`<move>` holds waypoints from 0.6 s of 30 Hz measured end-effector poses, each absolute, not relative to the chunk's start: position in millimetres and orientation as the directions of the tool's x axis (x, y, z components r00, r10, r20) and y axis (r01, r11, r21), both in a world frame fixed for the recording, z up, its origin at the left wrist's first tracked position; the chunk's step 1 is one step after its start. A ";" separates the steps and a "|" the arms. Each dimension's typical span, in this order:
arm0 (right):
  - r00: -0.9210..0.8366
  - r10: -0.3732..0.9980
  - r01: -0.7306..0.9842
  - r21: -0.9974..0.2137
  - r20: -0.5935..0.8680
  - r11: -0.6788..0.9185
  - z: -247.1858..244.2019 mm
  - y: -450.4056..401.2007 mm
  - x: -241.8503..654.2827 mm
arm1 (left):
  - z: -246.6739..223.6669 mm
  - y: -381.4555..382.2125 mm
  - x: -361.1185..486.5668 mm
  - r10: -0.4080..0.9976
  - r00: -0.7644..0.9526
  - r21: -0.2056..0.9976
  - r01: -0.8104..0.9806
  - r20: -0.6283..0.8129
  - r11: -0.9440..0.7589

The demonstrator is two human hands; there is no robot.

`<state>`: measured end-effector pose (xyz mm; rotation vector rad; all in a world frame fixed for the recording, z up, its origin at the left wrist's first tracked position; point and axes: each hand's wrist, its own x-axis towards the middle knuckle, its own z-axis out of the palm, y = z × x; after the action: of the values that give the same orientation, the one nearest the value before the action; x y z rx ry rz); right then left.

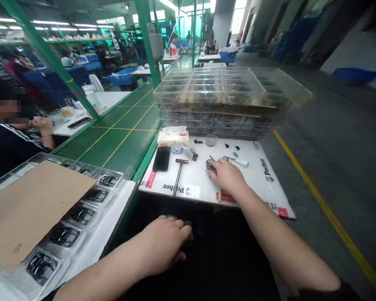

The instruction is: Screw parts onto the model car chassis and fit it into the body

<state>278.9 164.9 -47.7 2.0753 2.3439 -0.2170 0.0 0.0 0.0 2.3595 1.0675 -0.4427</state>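
the right hand (pixel 228 174) pinches a dark part (pixel 209 164); the left hand (pixel 163 242) curls, grip i can't tell; black pieces (pixel 237 148) lie unjoined.

Single head-worn view, facing forward and down, white board (pixel 196 172) near, floor (pixel 329 121) (blurred rightward) apparently farther.

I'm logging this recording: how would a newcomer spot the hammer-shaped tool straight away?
Start at the stacked clear trays; the white printed board shows in front of them. On it, between the black phone and the right hand, lies the hammer-shaped tool. Its long thin shaft, capped by a crosswise head at the far end, makes the board's only T shape.
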 end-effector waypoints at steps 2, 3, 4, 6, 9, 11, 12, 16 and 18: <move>-0.108 0.990 0.992 -0.078 -0.091 0.101 -49.0 168.0 269.7 | -16.2 -7.0 -8.9 0.594 0.617 0.303 0.780 -0.515 -0.547; -0.098 0.991 0.993 -0.068 -0.088 0.092 -48.8 169.0 265.4 | -24.8 -10.4 -12.8 0.586 0.619 0.307 0.778 -0.523 -0.548; -0.090 0.993 0.995 -0.059 -0.082 0.085 -47.8 169.3 261.5 | -33.8 -13.6 -16.1 0.580 0.628 0.313 0.771 -0.519 -0.554; -0.076 0.995 0.996 -0.043 -0.071 0.073 -42.8 168.1 255.1 | -52.9 -18.4 -20.9 0.557 0.673 0.337 0.733 -0.487 -0.591; -0.047 0.999 0.998 -0.035 -0.010 0.046 -32.3 160.6 249.3 | -82.4 -17.7 -24.3 0.544 0.721 0.398 0.691 -0.429 -0.603; -0.017 0.996 0.999 -0.048 0.083 0.021 -29.1 148.2 248.8 | -100.5 -12.6 -23.8 0.576 0.711 0.419 0.704 -0.404 -0.574; 0.008 0.991 0.998 -0.062 0.132 0.001 -30.2 138.3 249.7 | -108.6 -9.7 -22.5 0.586 0.708 0.432 0.705 -0.393 -0.562; 0.102 0.898 0.858 -0.494 0.427 0.138 -54.9 72.9 254.1 | -131.3 -2.7 -11.9 0.607 0.713 0.498 0.691 -0.352 -0.524; 0.111 0.917 0.749 -0.638 0.384 0.176 -74.0 31.5 250.9 | -136.7 -2.3 -7.5 0.622 0.712 0.539 0.680 -0.325 -0.497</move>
<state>250.9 31.5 -74.0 2.7207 2.8283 -0.4570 -7.5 -2.3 -136.7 2.2590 0.9850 -0.1138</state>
